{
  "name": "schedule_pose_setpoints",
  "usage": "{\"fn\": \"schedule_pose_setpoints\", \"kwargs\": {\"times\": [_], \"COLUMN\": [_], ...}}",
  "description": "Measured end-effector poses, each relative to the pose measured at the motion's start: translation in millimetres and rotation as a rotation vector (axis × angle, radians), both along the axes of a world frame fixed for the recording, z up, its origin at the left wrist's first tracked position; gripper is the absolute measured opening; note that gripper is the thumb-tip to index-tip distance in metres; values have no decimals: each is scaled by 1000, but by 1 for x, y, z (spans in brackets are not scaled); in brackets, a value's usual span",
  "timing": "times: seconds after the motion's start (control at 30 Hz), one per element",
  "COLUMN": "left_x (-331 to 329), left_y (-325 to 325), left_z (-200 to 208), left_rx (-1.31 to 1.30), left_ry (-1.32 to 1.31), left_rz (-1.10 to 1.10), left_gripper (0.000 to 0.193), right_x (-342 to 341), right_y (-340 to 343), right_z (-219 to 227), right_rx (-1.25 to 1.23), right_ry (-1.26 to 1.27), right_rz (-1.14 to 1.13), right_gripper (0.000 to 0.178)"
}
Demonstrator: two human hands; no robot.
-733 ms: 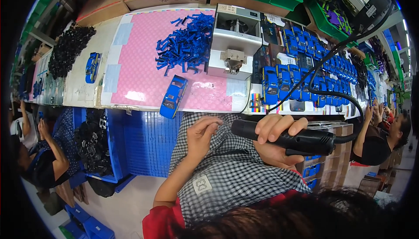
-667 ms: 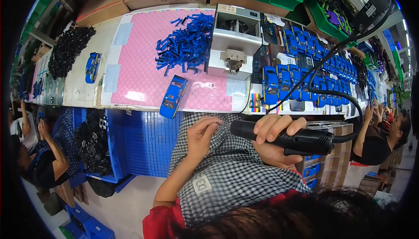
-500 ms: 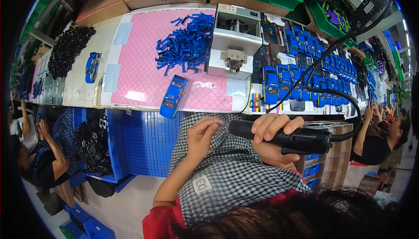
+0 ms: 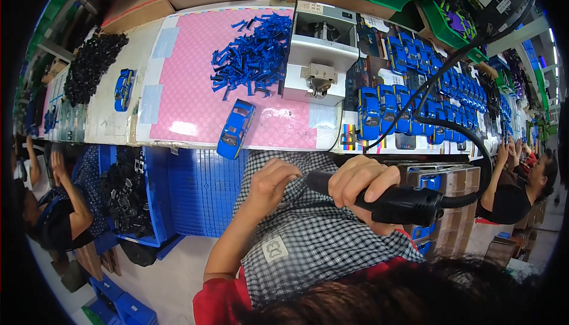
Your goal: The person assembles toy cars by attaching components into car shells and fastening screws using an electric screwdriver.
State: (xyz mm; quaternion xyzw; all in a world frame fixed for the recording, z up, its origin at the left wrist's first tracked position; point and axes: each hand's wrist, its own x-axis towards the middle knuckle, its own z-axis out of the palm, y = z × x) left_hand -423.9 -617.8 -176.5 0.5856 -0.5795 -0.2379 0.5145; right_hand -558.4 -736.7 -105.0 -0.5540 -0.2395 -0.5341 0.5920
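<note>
My right hand [image 4: 363, 185] is wrapped round a black corded electric screwdriver [image 4: 409, 203], held nearly level in front of my checked apron. The tip points left, toward my left hand [image 4: 268, 185]. Thumb and fingertips of that hand are pinched together just beside the tip; anything between them is too small to name. Beyond my left hand, a blue toy car [image 4: 237, 128] lies at the front edge of the pink mat [image 4: 184, 82]. Neither hand touches it. A heap of small blue plastic parts [image 4: 252, 55] is spread farther back on the mat.
A silver metal machine [image 4: 314, 91] stands right of the heap. Rows of blue toy cars [image 4: 368, 114] fill the bench's right side, with the black cable [image 4: 459, 124] looping over. Black parts [image 4: 92, 67] and another blue car [image 4: 123, 89] lie left. A blue crate [image 4: 201, 188] sits below.
My right hand and the screwdriver have shifted slightly left, and the driver's cable end has dipped. My left hand stays pinched by the tip, its wrist turned a little. The toy car stays put.
</note>
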Motion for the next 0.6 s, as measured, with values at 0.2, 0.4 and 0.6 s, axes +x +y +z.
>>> {"fn": "schedule_pose_setpoints", "kwargs": {"times": [0.2, 0.4, 0.6], "left_x": [6, 49, 71], "left_y": [-4, -37, -39], "left_z": [5, 13, 0], "left_rx": [38, 65, 231], "left_ry": [-91, -628, -234], "left_rz": [8, 463, 436], "left_gripper": [25, 72, 57], "right_x": [-2, -9, -11], "right_y": [-2, -9, -10], "right_z": [-9, -12, 0], "right_rx": [14, 40, 96], "right_ry": [20, 132, 191], "right_rz": [-53, -201, -326], "right_gripper": [53, 56, 61]}}
